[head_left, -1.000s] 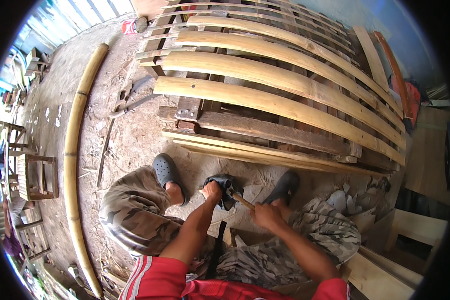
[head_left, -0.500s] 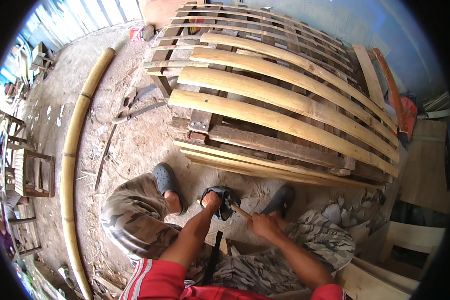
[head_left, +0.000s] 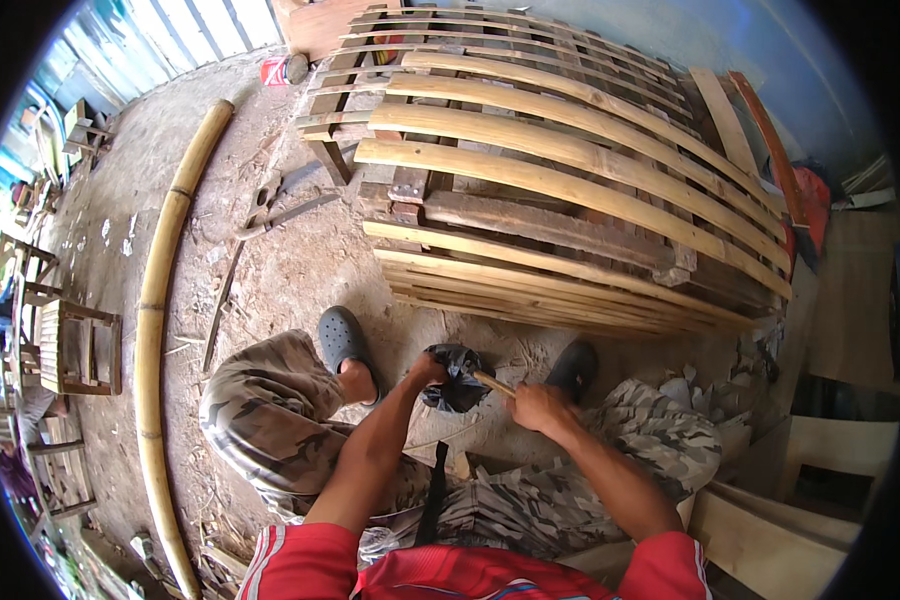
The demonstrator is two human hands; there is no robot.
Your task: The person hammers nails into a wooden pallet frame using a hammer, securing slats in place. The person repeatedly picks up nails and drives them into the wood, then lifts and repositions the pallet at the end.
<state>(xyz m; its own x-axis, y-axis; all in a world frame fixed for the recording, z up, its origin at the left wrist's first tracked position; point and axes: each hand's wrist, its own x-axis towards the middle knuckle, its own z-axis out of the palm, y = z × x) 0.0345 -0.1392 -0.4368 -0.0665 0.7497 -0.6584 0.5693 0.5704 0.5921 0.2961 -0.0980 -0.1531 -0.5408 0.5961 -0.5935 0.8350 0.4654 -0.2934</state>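
The left hand (head_left: pixel 425 373) pinches a black bag (head_left: pixel 457 377) between the knees. The right hand (head_left: pixel 537 406) is clenched on a stick (head_left: pixel 493 384) whose tip is hidden in the bag.

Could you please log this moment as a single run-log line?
left hand: grips black bag | right hand: holds wooden stick at bag | setting: dirt floor, slat frame ahead

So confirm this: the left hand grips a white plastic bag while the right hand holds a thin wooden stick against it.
Not quite. In the head view the plastic bag is black, not white. The left hand does grip it, and the right hand holds the thin wooden stick against it.
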